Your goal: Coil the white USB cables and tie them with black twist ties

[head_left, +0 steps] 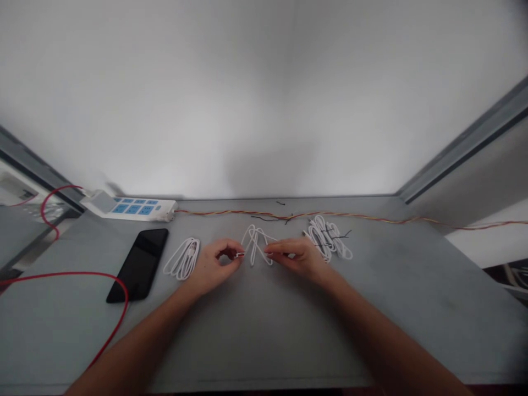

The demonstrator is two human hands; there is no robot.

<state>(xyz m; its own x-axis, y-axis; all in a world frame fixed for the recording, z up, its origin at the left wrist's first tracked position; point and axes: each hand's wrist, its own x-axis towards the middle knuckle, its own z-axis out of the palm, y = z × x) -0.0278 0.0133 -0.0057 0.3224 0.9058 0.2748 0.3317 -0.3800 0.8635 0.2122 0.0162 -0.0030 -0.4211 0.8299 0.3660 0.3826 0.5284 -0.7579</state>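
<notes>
A white charging cable (253,247) lies loosely looped on the grey table between my hands. My left hand (218,264) pinches one end of it, where a small connector shows at the fingertips. Thumb and fingers of my right hand (295,256) are closed on the cable's other side; the part inside the grip is mostly hidden. Just left of my left hand rests a coiled white cable (183,258). Beyond my right hand sit more coiled white cables (328,237) with thin black ties around them.
A black phone (140,264) lies at the left, with a red cable (119,283) curving over its lower end. Along the back are a power strip (140,209) holding a white plug-in adapter (102,201) and a twisted red-yellow wire (355,215). Loose black ties (280,203) lie near the wall.
</notes>
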